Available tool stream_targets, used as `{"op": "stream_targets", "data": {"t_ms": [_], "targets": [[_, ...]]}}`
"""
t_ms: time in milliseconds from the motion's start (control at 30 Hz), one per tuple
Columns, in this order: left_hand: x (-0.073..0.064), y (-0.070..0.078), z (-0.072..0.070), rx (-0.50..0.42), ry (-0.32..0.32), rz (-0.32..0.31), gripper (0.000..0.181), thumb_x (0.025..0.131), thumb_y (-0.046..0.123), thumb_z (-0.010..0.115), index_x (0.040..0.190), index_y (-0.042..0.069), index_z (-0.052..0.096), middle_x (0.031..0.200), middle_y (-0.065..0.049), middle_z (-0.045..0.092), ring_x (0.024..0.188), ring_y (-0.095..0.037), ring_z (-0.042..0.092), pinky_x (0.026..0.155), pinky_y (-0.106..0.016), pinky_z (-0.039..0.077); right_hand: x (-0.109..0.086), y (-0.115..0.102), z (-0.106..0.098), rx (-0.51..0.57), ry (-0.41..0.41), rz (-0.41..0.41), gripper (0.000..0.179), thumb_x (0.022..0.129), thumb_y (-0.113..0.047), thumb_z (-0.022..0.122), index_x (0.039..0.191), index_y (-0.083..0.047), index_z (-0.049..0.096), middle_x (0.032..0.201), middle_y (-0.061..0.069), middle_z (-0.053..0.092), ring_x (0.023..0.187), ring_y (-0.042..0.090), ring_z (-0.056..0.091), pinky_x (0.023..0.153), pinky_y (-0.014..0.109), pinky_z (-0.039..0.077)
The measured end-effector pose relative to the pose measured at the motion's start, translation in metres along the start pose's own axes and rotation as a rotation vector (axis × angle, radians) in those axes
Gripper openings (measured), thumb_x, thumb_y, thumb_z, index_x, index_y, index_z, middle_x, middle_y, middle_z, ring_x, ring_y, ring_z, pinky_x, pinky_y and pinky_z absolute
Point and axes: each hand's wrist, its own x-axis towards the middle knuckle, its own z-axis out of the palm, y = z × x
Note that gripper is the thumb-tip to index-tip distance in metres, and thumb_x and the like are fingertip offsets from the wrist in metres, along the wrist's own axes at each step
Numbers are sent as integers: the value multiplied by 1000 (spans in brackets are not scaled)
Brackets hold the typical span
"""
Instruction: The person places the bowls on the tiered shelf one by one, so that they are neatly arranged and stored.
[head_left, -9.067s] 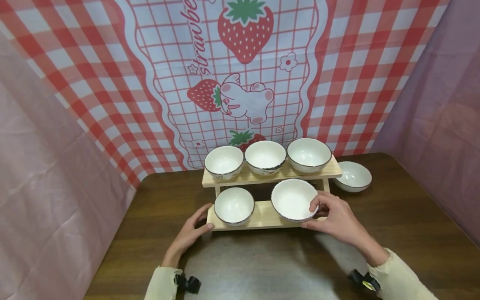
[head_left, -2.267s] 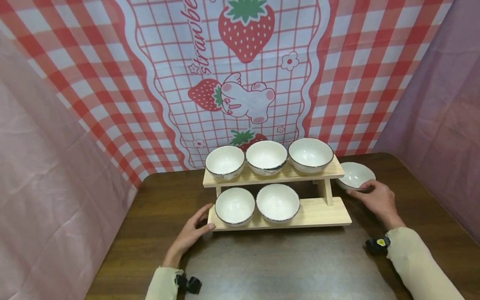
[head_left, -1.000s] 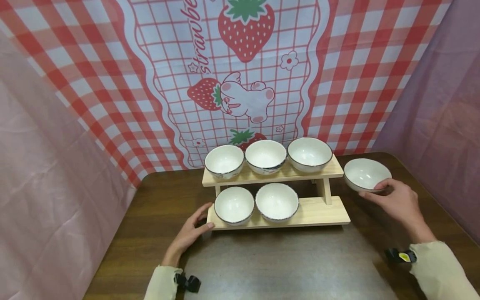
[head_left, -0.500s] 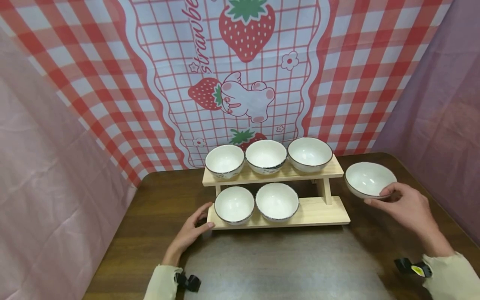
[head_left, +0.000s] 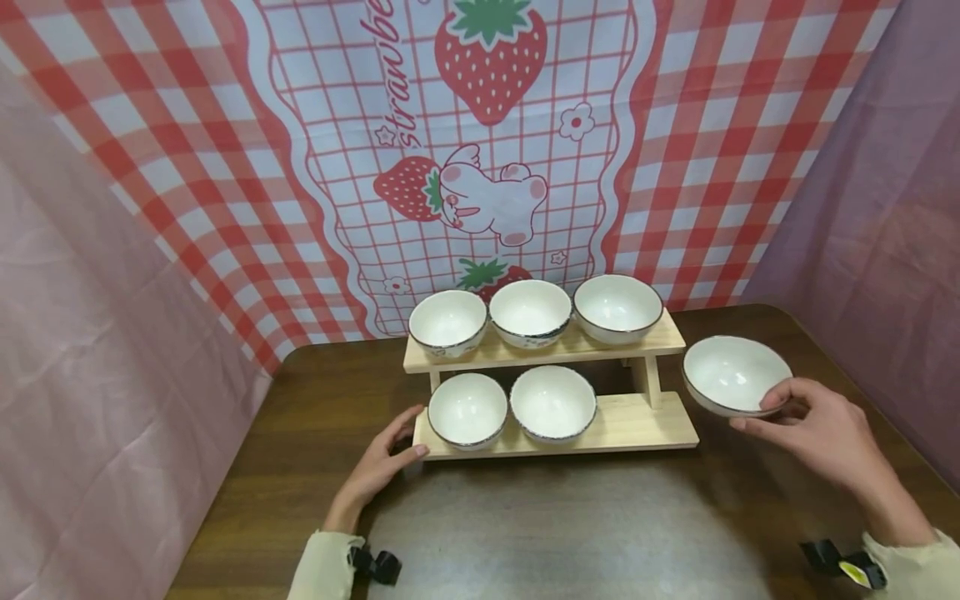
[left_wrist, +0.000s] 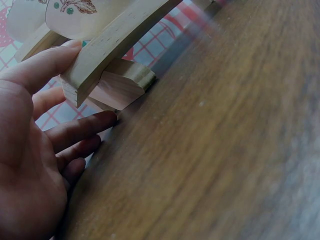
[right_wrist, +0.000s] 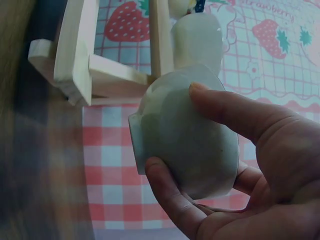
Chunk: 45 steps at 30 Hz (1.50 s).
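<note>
My right hand [head_left: 825,425] grips a white bowl [head_left: 727,372] with a dark rim by its near right side. In the right wrist view, this bowl [right_wrist: 185,135] shows its pale outside and foot, the thumb and fingers spread round its wall. My left hand [head_left: 386,450] holds the left end of a two-tier wooden rack [head_left: 645,421]. In the left wrist view, the thumb lies on the board [left_wrist: 100,57] and a finger passes behind its end; the other fingers reach beneath. Two bowls, a left one [head_left: 468,410] and a middle one [head_left: 553,403], sit on the lower tier.
On the upper tier stand three more bowls, left [head_left: 448,321], middle [head_left: 530,311] and right [head_left: 618,307]. The lower tier's right part is bare wood. A brown table [head_left: 300,400] carries the rack, with a strawberry-print checked cloth [head_left: 487,192] hanging behind.
Earlier, my right hand set the second lower-tier bowl farther left, then took the bowl from behind the rack's right end. That bowl has come nearer and to the right. My left hand stays put.
</note>
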Motion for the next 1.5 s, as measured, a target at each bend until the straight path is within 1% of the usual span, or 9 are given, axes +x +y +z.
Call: {"op": "stream_targets", "data": {"t_ms": [67,133,233,467,833,1000,1167,1333,1500], "targets": [[0,0,0,1,0,4,67,95,19,68,154,13,38,145,-21,56,133,-33,52,108,-39,39,-2,-2,1,15,-5,-16,39,71,-39,90,88,-16,64,78,-22,67,71,-21,54,62,12,38],[0,0,0,0,1,7,67,95,19,68,154,13,38,145,-21,56,133,-32,52,107,-38,40,-4,-4,2,29,-8,-33,38,71,-37,91,87,-16,63,76,-29,62,71,-19,56,61,11,39],[0,0,0,-1,-1,8,67,95,19,68,154,13,38,144,-21,56,133,-32,52,108,-39,39,-6,-8,4,43,-8,-59,38,70,-34,91,87,-15,63,76,-30,60,71,-19,57,60,11,41],[0,0,1,-1,6,5,67,95,19,69,154,12,38,145,-21,55,133,-34,52,109,-41,39,-10,-18,10,85,-9,-128,38,68,-29,93,85,-15,62,77,-24,61,71,-18,59,59,9,44],[0,0,0,-1,7,11,67,94,19,69,154,12,38,146,-21,55,133,-33,52,107,-37,40,-9,-28,27,129,-50,-175,39,65,-23,94,83,-15,60,80,-12,60,74,-14,59,60,11,45],[0,-1,1,-4,7,5,67,95,19,68,154,13,39,147,-21,54,135,-35,51,109,-41,39,-8,-32,34,133,-67,-202,41,64,-24,95,82,-16,59,81,-10,60,74,-12,59,63,10,45],[0,-1,1,-2,5,-4,66,95,19,68,154,15,39,147,-20,54,136,-36,51,110,-44,38,-7,-35,41,137,-68,-223,41,63,-24,95,79,-18,59,81,-3,62,74,-12,59,63,11,45],[0,0,0,-1,9,-9,66,95,19,68,154,14,39,147,-20,54,135,-36,51,110,-45,37,-6,-37,50,138,-65,-239,41,61,-23,96,78,-19,59,80,-4,61,72,-11,59,62,12,45],[0,0,0,-1,8,-8,66,95,19,68,154,14,39,148,-20,53,135,-36,51,110,-44,38,-4,-36,58,143,-80,-244,41,61,-23,96,79,-17,59,80,-3,61,72,-10,57,62,13,45]]}}
